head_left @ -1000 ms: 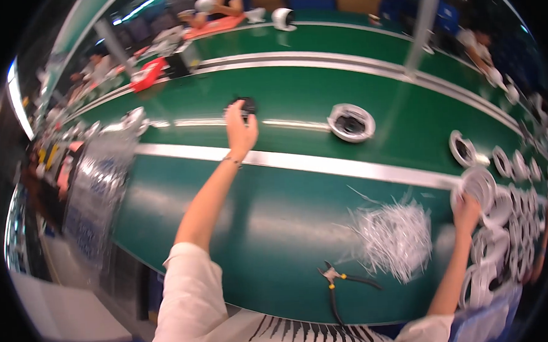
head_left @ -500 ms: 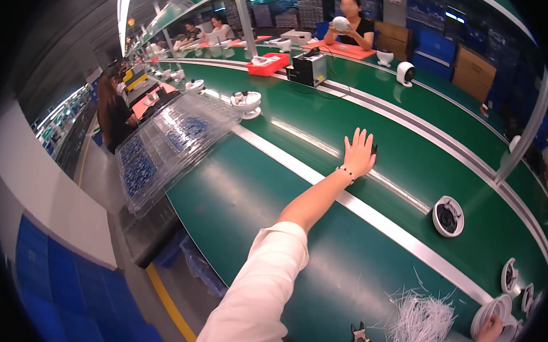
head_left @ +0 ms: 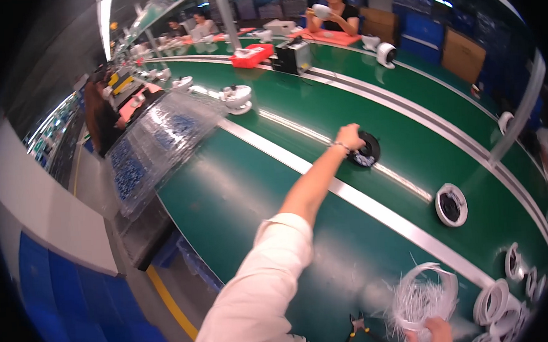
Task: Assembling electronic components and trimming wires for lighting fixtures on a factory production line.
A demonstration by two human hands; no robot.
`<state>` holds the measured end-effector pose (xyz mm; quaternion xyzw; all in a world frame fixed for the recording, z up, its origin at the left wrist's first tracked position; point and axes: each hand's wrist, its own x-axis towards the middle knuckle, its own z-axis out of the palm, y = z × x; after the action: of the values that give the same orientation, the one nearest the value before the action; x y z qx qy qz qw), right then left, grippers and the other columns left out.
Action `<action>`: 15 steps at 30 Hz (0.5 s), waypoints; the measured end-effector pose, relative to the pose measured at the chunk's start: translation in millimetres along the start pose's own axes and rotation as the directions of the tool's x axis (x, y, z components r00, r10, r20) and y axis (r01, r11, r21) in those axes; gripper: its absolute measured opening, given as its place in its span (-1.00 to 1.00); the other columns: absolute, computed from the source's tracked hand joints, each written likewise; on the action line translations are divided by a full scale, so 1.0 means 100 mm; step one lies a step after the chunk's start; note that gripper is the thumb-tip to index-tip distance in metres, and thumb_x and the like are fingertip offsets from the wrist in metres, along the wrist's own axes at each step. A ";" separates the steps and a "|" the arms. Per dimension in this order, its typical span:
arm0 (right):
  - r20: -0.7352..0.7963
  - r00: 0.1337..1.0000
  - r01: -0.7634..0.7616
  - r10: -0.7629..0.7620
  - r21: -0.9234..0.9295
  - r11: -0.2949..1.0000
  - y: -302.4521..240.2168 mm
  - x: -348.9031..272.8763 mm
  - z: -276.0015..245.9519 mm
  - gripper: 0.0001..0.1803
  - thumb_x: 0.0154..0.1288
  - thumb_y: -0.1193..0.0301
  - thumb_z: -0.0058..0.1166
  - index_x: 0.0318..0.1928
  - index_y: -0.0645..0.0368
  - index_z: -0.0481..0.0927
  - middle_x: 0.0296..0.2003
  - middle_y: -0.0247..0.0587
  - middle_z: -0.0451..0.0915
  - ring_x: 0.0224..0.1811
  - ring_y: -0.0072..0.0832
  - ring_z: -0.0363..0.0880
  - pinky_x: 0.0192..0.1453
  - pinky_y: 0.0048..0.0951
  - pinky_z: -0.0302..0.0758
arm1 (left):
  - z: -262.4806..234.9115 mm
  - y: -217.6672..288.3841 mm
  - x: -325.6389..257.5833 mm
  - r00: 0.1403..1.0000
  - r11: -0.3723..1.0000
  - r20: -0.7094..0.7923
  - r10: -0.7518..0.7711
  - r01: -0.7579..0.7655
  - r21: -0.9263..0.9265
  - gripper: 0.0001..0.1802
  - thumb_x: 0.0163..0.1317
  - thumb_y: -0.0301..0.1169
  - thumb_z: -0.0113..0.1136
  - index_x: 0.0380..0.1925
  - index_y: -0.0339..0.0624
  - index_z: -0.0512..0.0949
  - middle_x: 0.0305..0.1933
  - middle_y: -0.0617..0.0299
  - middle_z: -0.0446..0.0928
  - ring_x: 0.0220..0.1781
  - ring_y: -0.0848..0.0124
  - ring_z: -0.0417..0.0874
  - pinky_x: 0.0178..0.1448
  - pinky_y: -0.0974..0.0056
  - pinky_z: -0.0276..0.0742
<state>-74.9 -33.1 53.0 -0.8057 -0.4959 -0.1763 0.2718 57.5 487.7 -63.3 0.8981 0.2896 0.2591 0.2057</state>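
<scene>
A green conveyor belt [head_left: 289, 100] sweeps from ten o'clock round to four, and the dark green workbench [head_left: 250, 190] borders its near side toward six. At nine to ten o'clock, a stack of clear plastic trays [head_left: 180, 117] overlaps the bench's end. A co-worker [head_left: 339, 22] sits at one o'clock holding a rounded white piece, while a black box [head_left: 293, 59] and a smaller red bin [head_left: 252, 57] stand near twelve. Between four and five o'clock, the right hand [head_left: 437, 334] pinches the lower edge of a white plastic ring [head_left: 450, 288], whose opening shows a pile of thin white strands [head_left: 422, 301]. More white rings [head_left: 492, 303] cluster at four. A round white shell with a black insert [head_left: 463, 207] lies on the belt between three and four. At two o'clock, over the belt, the left hand [head_left: 349, 135] is closed on the edge of a round black part [head_left: 374, 147]; its fingertips are hard to make out. Cutting pliers [head_left: 357, 324] with black-and-yellow handles lie at five o'clock on the bench.
</scene>
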 end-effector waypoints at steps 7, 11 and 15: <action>0.177 0.955 0.161 -0.237 0.359 0.919 -0.54 -0.11 0.58 -0.50 -0.46 0.13 0.38 -0.55 0.21 0.47 -0.53 -0.24 0.45 -0.52 -0.33 0.42 -0.48 -0.46 0.38 | -0.15 -0.09 -1.24 0.951 0.374 0.223 -0.215 0.291 -0.880 -0.74 0.07 -0.60 -0.04 -0.18 -0.29 0.36 -0.27 0.11 0.48 -0.27 0.37 0.56 -0.20 0.23 0.55; 0.272 0.908 0.223 -0.317 0.328 0.918 -0.57 -0.10 0.86 -0.60 -0.23 0.14 0.25 -0.63 0.18 0.39 -0.58 -0.25 0.36 -0.53 -0.36 0.35 -0.53 -0.45 0.37 | -0.66 0.41 -2.13 0.868 0.083 0.389 -0.310 0.432 -0.898 -0.57 0.01 -0.68 -0.01 -0.06 -0.29 0.19 -0.12 0.09 0.38 -0.12 0.33 0.49 -0.17 0.28 0.52; 0.354 0.846 0.268 -0.400 0.367 0.891 -0.58 0.07 1.20 -0.80 -0.13 0.36 0.12 -0.59 0.16 0.39 -0.53 -0.22 0.36 -0.41 -0.31 0.39 -0.38 -0.38 0.42 | -0.89 0.48 -2.62 0.940 0.031 0.191 -0.281 0.208 -0.978 -0.52 0.03 -0.74 -0.07 -0.01 -0.28 0.12 -0.04 0.07 0.34 -0.03 0.34 0.45 0.00 0.28 0.47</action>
<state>-121.6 65.9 -22.6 -0.6730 -0.6974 0.0343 0.2439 -157.0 307.2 -59.5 0.4491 0.1915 0.3708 0.7900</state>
